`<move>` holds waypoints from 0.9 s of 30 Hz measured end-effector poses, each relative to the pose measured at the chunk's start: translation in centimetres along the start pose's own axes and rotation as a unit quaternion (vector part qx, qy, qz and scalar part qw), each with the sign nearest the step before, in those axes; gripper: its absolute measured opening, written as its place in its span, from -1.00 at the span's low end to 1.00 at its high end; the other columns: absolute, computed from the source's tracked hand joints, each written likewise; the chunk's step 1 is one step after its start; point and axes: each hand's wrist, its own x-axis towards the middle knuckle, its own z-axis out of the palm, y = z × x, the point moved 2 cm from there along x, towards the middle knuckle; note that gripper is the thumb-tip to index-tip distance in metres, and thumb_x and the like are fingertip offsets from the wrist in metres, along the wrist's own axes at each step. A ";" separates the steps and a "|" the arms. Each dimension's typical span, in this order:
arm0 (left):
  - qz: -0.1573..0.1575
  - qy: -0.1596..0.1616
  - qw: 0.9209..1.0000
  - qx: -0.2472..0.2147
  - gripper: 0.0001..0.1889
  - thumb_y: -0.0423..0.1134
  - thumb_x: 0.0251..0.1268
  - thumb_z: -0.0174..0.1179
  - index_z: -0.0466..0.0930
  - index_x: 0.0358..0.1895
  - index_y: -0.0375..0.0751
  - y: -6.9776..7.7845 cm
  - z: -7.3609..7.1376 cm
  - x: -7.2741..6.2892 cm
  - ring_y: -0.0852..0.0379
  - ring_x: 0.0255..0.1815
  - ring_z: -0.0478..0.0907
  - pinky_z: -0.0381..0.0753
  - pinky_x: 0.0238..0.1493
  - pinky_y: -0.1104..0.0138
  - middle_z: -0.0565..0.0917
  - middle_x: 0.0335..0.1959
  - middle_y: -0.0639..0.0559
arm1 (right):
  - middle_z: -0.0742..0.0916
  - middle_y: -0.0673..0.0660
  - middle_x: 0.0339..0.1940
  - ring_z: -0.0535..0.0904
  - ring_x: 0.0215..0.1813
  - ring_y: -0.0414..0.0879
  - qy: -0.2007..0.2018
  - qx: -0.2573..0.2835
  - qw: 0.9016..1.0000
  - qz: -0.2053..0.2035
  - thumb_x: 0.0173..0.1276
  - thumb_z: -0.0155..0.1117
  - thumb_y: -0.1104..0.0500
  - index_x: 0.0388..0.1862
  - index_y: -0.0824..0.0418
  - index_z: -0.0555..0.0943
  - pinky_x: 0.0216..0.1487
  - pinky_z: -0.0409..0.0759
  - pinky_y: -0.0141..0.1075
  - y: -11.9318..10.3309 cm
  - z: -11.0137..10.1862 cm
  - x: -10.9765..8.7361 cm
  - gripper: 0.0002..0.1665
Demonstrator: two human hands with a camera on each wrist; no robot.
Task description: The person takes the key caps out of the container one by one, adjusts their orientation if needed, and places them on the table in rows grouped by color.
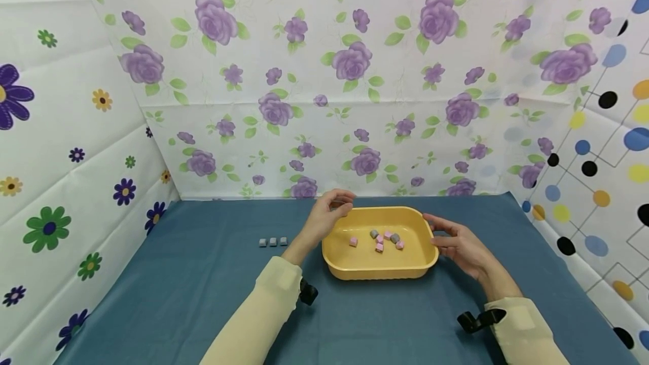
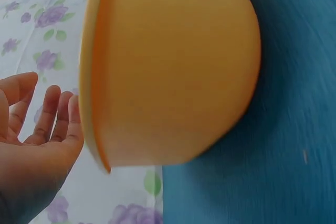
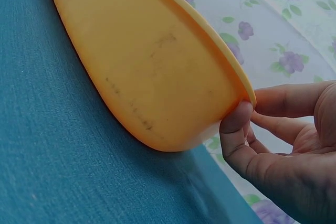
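A yellow plastic tray (image 1: 355, 269) with rounded corners stands on the table, holding several small pink cubes (image 1: 353, 241) and two grey cubes (image 1: 395, 238). At its right end, my right hand (image 1: 463, 249) pinches the rim between thumb and fingers; the right wrist view shows the thumb (image 3: 236, 118) against the outer wall. My left hand (image 1: 327, 216) is by the left end, its fingers loosely bent. In the left wrist view those fingers (image 2: 50, 108) lie close beside the rim without gripping it.
Three grey cubes (image 1: 273, 241) sit in a row on the blue tablecloth (image 1: 203, 275), left of the tray. Behind the table hangs a purple-flowered cloth (image 1: 350, 128), with patterned cloths at both sides. Each wrist wears a black camera mount (image 1: 479, 320).
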 end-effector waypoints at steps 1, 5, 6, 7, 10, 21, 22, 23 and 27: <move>0.001 -0.001 1.000 -0.003 -0.69 -0.26 0.62 0.16 0.59 0.27 -0.30 0.0 0.2 0.1 -0.19 0.17 0.59 0.63 0.22 -0.01 0.62 0.17 -0.25 | 0.42 0.26 0.18 0.55 -0.07 -0.09 -0.001 0.000 1.000 -0.001 0.57 0.23 0.30 0.72 0.22 0.09 -0.11 0.63 -0.26 0.0 0.0 0.0 -0.14; 0.000 -0.002 1.000 -0.012 -0.69 -0.27 0.63 0.14 0.58 0.27 -0.30 -0.1 1.0 0.4 -0.22 0.18 0.59 0.64 0.22 0.03 0.61 0.17 -0.26 | 0.43 0.24 0.17 0.54 -0.09 -0.09 -0.002 -0.002 1.000 -0.001 0.57 0.24 0.30 0.72 0.21 0.09 -0.11 0.63 -0.25 0.0 0.0 0.0 -0.14; 0.000 -0.003 1.000 -0.016 -0.70 -0.28 0.64 0.13 0.58 0.27 -0.31 -0.1 1.1 0.5 -0.25 0.18 0.59 0.65 0.21 0.03 0.61 0.17 -0.28 | 0.44 0.24 0.17 0.55 -0.08 -0.09 -0.001 -0.002 1.000 -0.001 0.57 0.24 0.30 0.72 0.21 0.09 -0.11 0.63 -0.25 0.0 0.0 0.1 -0.13; -0.002 -0.003 1.000 -0.021 -0.70 -0.28 0.64 0.12 0.58 0.27 -0.32 -0.1 1.3 0.6 -0.28 0.18 0.59 0.66 0.20 0.04 0.60 0.17 -0.30 | 0.44 0.24 0.17 0.55 -0.08 -0.09 -0.001 -0.002 1.000 -0.001 0.56 0.24 0.30 0.72 0.21 0.09 -0.10 0.63 -0.25 0.0 0.0 0.1 -0.13; -0.008 -0.007 0.999 -0.037 -0.71 -0.31 0.63 0.12 0.57 0.26 -0.35 -0.2 1.9 0.8 -0.36 0.19 0.57 0.67 0.18 0.04 0.58 0.18 -0.37 | 0.44 0.24 0.17 0.55 -0.06 -0.08 0.000 -0.001 1.000 -0.001 0.56 0.24 0.31 0.72 0.21 0.09 -0.09 0.64 -0.25 0.0 0.0 0.1 -0.13; -0.043 -0.021 0.997 -0.063 -0.70 -0.31 0.64 0.10 0.55 0.28 -0.36 -0.5 4.2 1.6 -0.40 0.25 0.53 0.66 0.20 0.03 0.58 0.18 -0.34 | 0.42 0.26 0.19 0.56 -0.06 -0.08 0.000 -0.002 1.000 -0.004 0.56 0.23 0.31 0.72 0.23 0.08 -0.11 0.64 -0.25 -0.1 0.0 0.0 -0.13; -0.046 -0.023 0.997 -0.066 -0.70 -0.32 0.64 0.10 0.56 0.28 -0.35 -0.5 4.4 1.7 -0.41 0.25 0.52 0.65 0.21 0.02 0.58 0.19 -0.35 | 0.42 0.26 0.19 0.56 -0.06 -0.07 0.000 -0.003 1.000 -0.003 0.56 0.23 0.31 0.72 0.23 0.08 -0.11 0.64 -0.25 -0.1 0.1 0.0 -0.13; -0.048 -0.025 0.996 -0.068 -0.70 -0.32 0.65 0.10 0.55 0.28 -0.36 -0.5 4.6 1.7 -0.41 0.25 0.51 0.65 0.21 0.03 0.58 0.19 -0.33 | 0.41 0.26 0.19 0.56 -0.06 -0.07 0.000 -0.002 1.000 -0.003 0.56 0.24 0.31 0.72 0.24 0.08 -0.10 0.64 -0.25 -0.1 0.1 0.0 -0.13; -0.057 -0.024 0.996 -0.068 -0.71 -0.32 0.64 0.11 0.57 0.27 -0.33 -0.8 5.1 2.0 -0.40 0.23 0.53 0.66 0.20 0.05 0.59 0.18 -0.30 | 0.41 0.27 0.20 0.56 -0.03 -0.06 0.000 0.000 1.000 -0.001 0.55 0.24 0.31 0.72 0.23 0.09 -0.09 0.65 -0.25 -0.2 0.1 -0.1 -0.13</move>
